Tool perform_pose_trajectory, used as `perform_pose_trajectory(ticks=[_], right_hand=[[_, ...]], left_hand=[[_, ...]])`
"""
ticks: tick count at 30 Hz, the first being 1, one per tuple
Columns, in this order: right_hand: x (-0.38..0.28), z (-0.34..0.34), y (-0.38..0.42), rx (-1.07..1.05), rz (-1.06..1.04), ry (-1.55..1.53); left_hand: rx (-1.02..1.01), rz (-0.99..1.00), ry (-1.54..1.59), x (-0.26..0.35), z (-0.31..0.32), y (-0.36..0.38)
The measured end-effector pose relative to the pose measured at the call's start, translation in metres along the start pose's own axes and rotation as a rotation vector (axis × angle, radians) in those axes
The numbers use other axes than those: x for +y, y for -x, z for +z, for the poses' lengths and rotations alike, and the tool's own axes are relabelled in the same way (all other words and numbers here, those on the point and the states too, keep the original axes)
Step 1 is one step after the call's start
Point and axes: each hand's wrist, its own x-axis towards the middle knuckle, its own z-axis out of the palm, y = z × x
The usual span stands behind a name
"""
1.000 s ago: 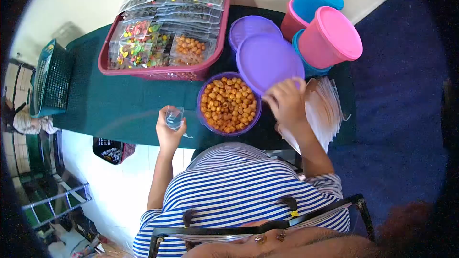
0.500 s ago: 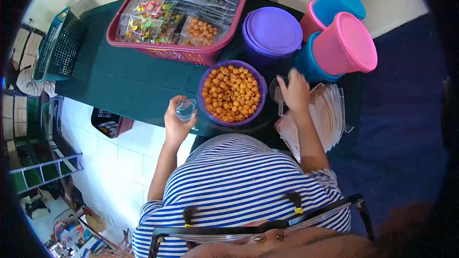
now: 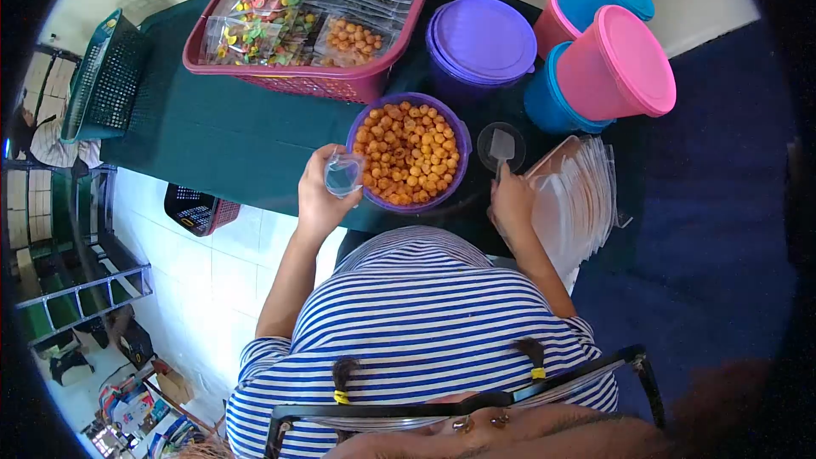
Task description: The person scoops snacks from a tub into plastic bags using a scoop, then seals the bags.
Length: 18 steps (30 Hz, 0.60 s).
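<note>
1. Purple tub (image 3: 464, 155), near middle; orange balls (image 3: 408, 153) hide its floor.
2. Left hand (image 3: 321, 195), curled around a clear bag (image 3: 343, 173) at the tub's left rim; fingers cover its lower part.
3. Right hand (image 3: 513, 202), pinching a scoop (image 3: 502, 145), handle end hidden.
4. Flat bags (image 3: 586, 191), right; right arm overlaps them.
5. Pink basket (image 3: 289, 73), far left, cut off.
</note>
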Motion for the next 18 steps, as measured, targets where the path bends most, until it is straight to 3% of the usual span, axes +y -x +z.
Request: perform_pose_trajectory(ticks=[2, 6, 12, 16, 18], right_hand=[[-0.003, -0.011, -0.004, -0.009, 0.064, -0.103], [0.008, -0.024, -0.01, 0.207, 0.057, -0.32], [0.009, -0.079, -0.016, 0.591, -0.064, -0.534], [-0.013, -0.131, 0.009, 0.678, -0.196, -0.69], [-0.034, -0.144, 0.025, 0.508, -0.191, -1.387]], left_hand=[[0.017, 0.073, -0.038, 0.002, 0.002, 0.002], [0.015, 0.088, -0.001, 0.009, 0.007, 0.009], [-0.087, 0.115, -0.04, 0.019, 0.003, 0.012], [-0.086, 0.179, -0.113, 0.038, -0.004, 0.005], [-0.099, 0.191, -0.13, 0.04, 0.003, 0.004]])
